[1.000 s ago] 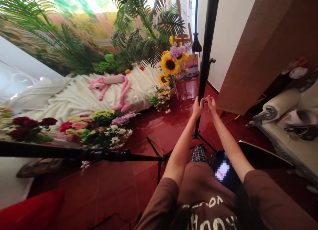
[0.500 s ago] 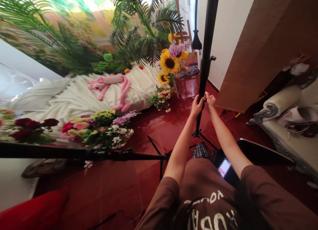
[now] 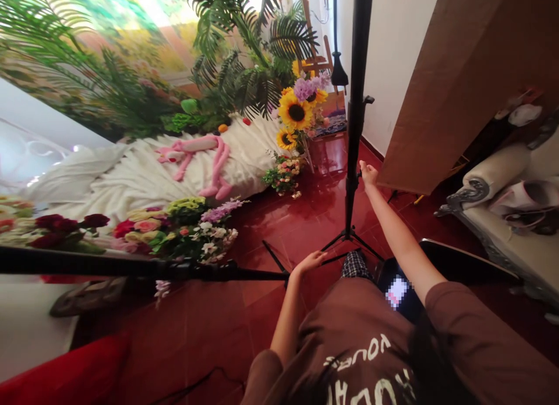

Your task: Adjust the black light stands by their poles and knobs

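A black light stand (image 3: pixel 356 108) rises in front of me on spread tripod legs. My right hand (image 3: pixel 369 173) is at its lower pole, fingers closed in a pinch at a small knob (image 3: pixel 360 173) on its right side. Away from the pole, my left hand (image 3: pixel 309 263) hangs lower, fingers stretched out and holding nothing. It is close to the leg end of a second black stand (image 3: pixel 244 273), which reaches in from the left. A black cable with a plug (image 3: pixel 339 71) dangles beside the upper pole.
White draped cloth (image 3: pixel 126 178) bears a pink plush toy (image 3: pixel 213 166). Flowers (image 3: pixel 174 230) line its front edge; sunflowers (image 3: pixel 295 111) stand at its right end. To the right are a brown board (image 3: pixel 414 119) and a cream sofa (image 3: pixel 502 230). A red cloth-like object (image 3: pixel 65 367) lies lower left.
My left hand has let go of the pole and moved down and left. My right hand stays at the knob. The view has shifted slightly.
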Available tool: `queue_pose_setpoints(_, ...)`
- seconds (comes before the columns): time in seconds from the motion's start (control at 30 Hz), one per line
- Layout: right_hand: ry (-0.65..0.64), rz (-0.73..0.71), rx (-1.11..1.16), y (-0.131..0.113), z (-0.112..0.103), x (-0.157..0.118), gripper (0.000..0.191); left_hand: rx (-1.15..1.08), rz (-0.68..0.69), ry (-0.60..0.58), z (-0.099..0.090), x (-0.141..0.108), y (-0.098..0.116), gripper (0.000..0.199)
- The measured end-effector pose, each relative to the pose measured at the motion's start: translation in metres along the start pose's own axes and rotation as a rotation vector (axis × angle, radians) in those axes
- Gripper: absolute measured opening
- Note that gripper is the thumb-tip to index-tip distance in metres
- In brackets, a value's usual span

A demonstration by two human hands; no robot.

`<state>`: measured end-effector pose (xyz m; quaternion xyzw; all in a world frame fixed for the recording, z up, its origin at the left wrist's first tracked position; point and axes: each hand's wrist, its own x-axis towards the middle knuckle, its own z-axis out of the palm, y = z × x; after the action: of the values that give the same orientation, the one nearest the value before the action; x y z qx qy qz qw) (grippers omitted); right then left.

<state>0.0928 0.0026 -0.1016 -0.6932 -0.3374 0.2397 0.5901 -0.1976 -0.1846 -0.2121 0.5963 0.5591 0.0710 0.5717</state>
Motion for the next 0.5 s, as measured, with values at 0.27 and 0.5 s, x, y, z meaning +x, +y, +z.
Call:
queue_pose_setpoints(0.27, 0.134, -0.026, 0.028, 0.004, 0.011, 0.002, 0.047, -0.238, -0.278, 0.592, -0.064, -0.125, -0.149, 0.053)
queue_pose_setpoints(0.5, 0.282, -0.043, -0.010, 0.009, 0.021, 0.007, 0.042, -0.356, 0.250, 1.207, -0.125, -0.174, -0.096, 0.067)
